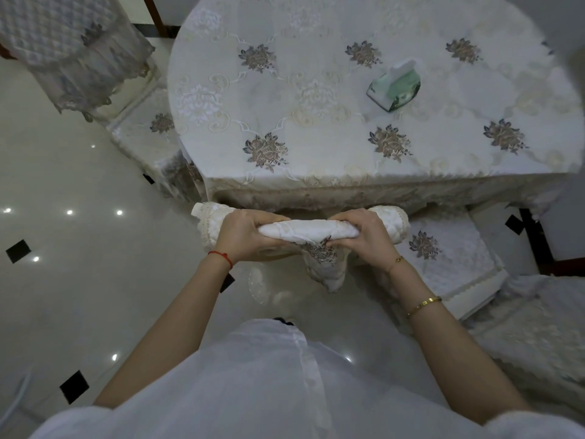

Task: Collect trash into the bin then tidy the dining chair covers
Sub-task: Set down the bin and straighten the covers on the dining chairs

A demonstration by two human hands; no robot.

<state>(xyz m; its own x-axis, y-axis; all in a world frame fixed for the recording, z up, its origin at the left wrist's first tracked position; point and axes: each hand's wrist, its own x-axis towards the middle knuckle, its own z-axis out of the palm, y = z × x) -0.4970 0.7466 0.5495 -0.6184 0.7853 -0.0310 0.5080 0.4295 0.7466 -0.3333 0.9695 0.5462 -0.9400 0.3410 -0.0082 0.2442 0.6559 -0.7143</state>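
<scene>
Well into the second half of the task, by the look of it: no loose trash or bin in view, and a chair cover [308, 231] held up in both hands in front of the worktop [316, 99]. Bunched into a horizontal roll at waist height, just before the worktop's near edge, with a flowered corner hanging down below the middle and lace-trimmed ends poking out beyond each fist.

Left hand [245, 236] gripping the left part of the roll, fingers [269, 217] curled over the top from the far side, thumb underneath. Right hand [361, 234] mirroring it on the right part, fingers wrapped firmly round the fabric, knuckles up. Both wrists level, forearms reaching forward and converging slightly, elbows near the body.

Probably gathering the cover open to slip it over a chair back, or rolling it up; hard to tell which. Next move, as a judgement: finding the cover's opening, spreading it between the hands, then carrying it to the chair at the right [449, 258], whose cushioned seat lies just beside the right hand, and drawing it down evenly. Calls for keeping the hanging corner from catching.

Another covered chair [72, 49] at far left; a green tissue pack [395, 87] on the worktop, well apart from the hands.
</scene>
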